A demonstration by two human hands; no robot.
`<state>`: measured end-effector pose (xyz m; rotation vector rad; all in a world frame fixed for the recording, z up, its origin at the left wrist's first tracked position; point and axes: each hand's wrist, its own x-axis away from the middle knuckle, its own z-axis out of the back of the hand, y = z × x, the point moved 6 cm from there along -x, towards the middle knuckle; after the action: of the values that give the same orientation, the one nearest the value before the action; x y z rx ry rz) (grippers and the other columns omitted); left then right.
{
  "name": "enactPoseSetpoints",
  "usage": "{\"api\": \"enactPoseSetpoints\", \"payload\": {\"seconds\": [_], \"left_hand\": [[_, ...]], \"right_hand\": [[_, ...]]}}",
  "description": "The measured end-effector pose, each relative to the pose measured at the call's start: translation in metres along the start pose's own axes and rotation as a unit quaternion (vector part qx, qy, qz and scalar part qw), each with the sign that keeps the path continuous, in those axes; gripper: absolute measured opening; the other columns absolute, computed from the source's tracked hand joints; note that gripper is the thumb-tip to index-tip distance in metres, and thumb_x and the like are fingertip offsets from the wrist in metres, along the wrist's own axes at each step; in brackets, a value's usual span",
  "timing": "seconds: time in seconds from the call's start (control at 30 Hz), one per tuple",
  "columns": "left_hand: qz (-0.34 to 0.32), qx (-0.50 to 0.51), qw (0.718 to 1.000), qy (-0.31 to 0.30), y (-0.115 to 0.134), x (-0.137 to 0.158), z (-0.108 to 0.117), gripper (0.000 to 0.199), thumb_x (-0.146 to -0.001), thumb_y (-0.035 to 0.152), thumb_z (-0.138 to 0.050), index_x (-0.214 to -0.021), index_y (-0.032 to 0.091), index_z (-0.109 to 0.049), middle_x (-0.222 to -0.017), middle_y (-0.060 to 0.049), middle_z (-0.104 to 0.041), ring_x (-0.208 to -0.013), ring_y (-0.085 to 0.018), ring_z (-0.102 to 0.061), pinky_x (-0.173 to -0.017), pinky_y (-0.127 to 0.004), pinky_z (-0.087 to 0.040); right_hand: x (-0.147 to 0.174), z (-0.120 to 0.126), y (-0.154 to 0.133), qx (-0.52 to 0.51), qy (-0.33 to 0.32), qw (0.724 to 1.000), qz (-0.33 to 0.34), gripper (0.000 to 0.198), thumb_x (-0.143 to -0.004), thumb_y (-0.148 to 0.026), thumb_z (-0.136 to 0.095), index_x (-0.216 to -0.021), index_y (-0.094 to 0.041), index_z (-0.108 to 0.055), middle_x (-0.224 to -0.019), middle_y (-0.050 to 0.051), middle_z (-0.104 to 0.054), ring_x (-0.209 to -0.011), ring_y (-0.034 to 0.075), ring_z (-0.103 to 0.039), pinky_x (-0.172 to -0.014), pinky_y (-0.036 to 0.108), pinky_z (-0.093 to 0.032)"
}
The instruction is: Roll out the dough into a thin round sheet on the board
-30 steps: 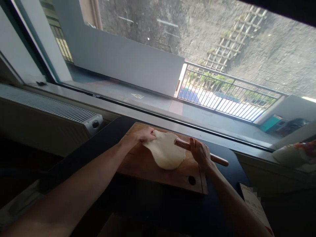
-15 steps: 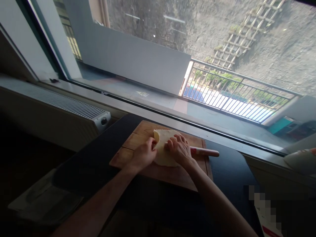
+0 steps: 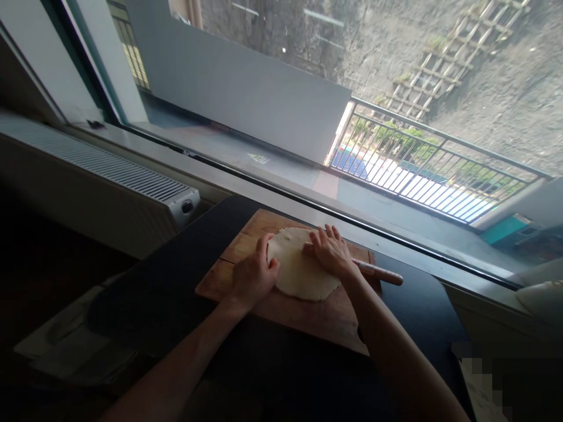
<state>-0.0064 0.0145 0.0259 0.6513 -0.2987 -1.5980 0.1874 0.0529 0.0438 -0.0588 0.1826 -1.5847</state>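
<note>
A flat, round sheet of pale dough (image 3: 294, 271) lies on a wooden cutting board (image 3: 240, 240). At the dough's left edge is my left hand (image 3: 255, 274), its fingers and thumb curled around the rim. My right hand (image 3: 332, 252) rests over a thin wooden rolling pin (image 3: 378, 273), palm on top and fingers stretched forward. The pin's left end lies on the dough, while its right end sticks out past the board. Part of the pin is hidden under my right hand.
The board sits on a dark table (image 3: 171, 264) beside a large window with a sill (image 3: 281, 208). To the left stands a white radiator (image 3: 180, 205). A railing (image 3: 435, 158) shows outside. Pale, flat items (image 3: 83, 346) lie in shadow at lower left.
The dough's left edge, lifted and folded up before, now lies flat. My right hand and the rolling pin have shifted slightly right. The whole view has tilted a little.
</note>
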Motion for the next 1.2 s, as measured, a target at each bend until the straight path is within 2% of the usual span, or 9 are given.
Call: {"api": "enactPoseSetpoints", "payload": {"seconds": [0.2, 0.27, 0.47, 0.57, 0.77, 0.83, 1.03, 1.1, 1.2], "left_hand": [[-0.002, 0.02, 1.0, 0.014, -0.003, -0.001, 0.0, 0.055, -0.08, 0.028, -0.046, -0.132, 0.027, -0.031, -0.097, 0.0, -0.067, -0.082, -0.02, -0.064, -0.067, -0.027, -0.043], [-0.002, 0.017, 1.0, 0.002, -0.002, -0.002, 0.0, 0.054, -0.08, 0.028, -0.045, -0.132, 0.027, -0.031, -0.095, 0.0, -0.068, -0.081, -0.02, -0.064, -0.066, -0.027, -0.043], [-0.002, 0.024, 1.0, -0.003, -0.002, -0.001, 0.002, 0.053, -0.079, 0.028, -0.045, -0.131, 0.026, -0.033, -0.092, 0.0, -0.067, -0.076, -0.018, -0.064, -0.062, -0.026, -0.042], [-0.005, 0.033, 0.999, 0.007, -0.003, 0.0, 0.001, 0.053, -0.079, 0.027, -0.045, -0.13, 0.027, -0.033, -0.093, 0.001, -0.067, -0.077, -0.018, -0.063, -0.064, -0.026, -0.042], [-0.012, 0.044, 0.999, 0.015, -0.005, 0.0, -0.001, 0.051, -0.079, 0.027, -0.044, -0.13, 0.029, -0.034, -0.085, 0.004, -0.066, -0.074, -0.017, -0.063, -0.064, -0.026, -0.041], [-0.014, 0.045, 0.999, 0.013, -0.004, -0.001, -0.001, 0.051, -0.079, 0.027, -0.045, -0.129, 0.028, -0.034, -0.087, 0.003, -0.066, -0.075, -0.017, -0.063, -0.063, -0.026, -0.041], [-0.01, 0.04, 0.999, 0.015, -0.004, 0.0, -0.001, 0.051, -0.078, 0.026, -0.045, -0.128, 0.028, -0.035, -0.089, 0.003, -0.067, -0.074, -0.017, -0.063, -0.063, -0.025, -0.041], [-0.011, 0.041, 0.999, 0.019, -0.004, 0.001, 0.0, 0.051, -0.079, 0.026, -0.045, -0.129, 0.028, -0.035, -0.091, 0.003, -0.067, -0.076, -0.017, -0.063, -0.063, -0.025, -0.041], [-0.016, 0.045, 0.999, 0.02, -0.004, 0.001, 0.0, 0.051, -0.079, 0.025, -0.045, -0.129, 0.028, -0.035, -0.091, 0.003, -0.067, -0.076, -0.017, -0.063, -0.064, -0.025, -0.041]], "right_hand": [[0.116, -0.009, -0.014, 0.025, -0.014, 0.992, 0.121, 0.063, -0.091, -0.053, -0.023, -0.142, -0.016, -0.023, -0.148, 0.01, -0.019, -0.137, 0.022, -0.012, -0.109, 0.043, -0.014], [0.096, -0.008, -0.005, 0.029, -0.014, 0.995, 0.095, 0.063, -0.091, -0.053, -0.02, -0.141, -0.014, -0.025, -0.148, 0.011, -0.019, -0.137, 0.022, -0.01, -0.109, 0.043, -0.014], [-0.036, -0.003, 0.03, 0.007, -0.055, 0.997, -0.059, 0.058, -0.093, -0.052, -0.008, -0.131, -0.021, -0.04, -0.145, 0.013, -0.026, -0.134, 0.027, -0.019, -0.101, 0.049, -0.025], [-0.017, -0.001, 0.019, 0.01, -0.037, 0.999, -0.016, 0.057, -0.093, -0.051, -0.012, -0.133, -0.019, -0.037, -0.145, 0.012, -0.027, -0.135, 0.027, -0.016, -0.103, 0.046, -0.024], [0.11, -0.011, -0.008, 0.028, -0.028, 0.994, 0.105, 0.065, -0.091, -0.054, -0.022, -0.142, -0.015, -0.022, -0.149, 0.009, -0.017, -0.137, 0.022, -0.011, -0.109, 0.041, -0.015], [0.099, -0.01, -0.004, 0.028, -0.013, 0.995, 0.095, 0.063, -0.091, -0.053, -0.02, -0.141, -0.015, -0.024, -0.149, 0.009, -0.017, -0.137, 0.021, -0.008, -0.11, 0.041, -0.013], [-0.029, -0.002, 0.034, -0.017, -0.044, 0.996, -0.08, 0.057, -0.093, -0.049, -0.013, -0.134, -0.018, -0.038, -0.145, 0.014, -0.026, -0.134, 0.03, -0.018, -0.102, 0.052, -0.022], [-0.033, 0.0, 0.033, -0.025, -0.051, 0.994, -0.095, 0.057, -0.093, -0.049, -0.014, -0.134, -0.017, -0.037, -0.145, 0.015, -0.025, -0.134, 0.03, -0.019, -0.102, 0.051, -0.024], [0.016, -0.003, 0.013, -0.015, -0.011, 0.999, -0.026, 0.06, -0.092, -0.053, -0.014, -0.136, -0.019, -0.034, -0.147, 0.01, -0.023, -0.136, 0.027, -0.013, -0.105, 0.046, -0.021]]}}
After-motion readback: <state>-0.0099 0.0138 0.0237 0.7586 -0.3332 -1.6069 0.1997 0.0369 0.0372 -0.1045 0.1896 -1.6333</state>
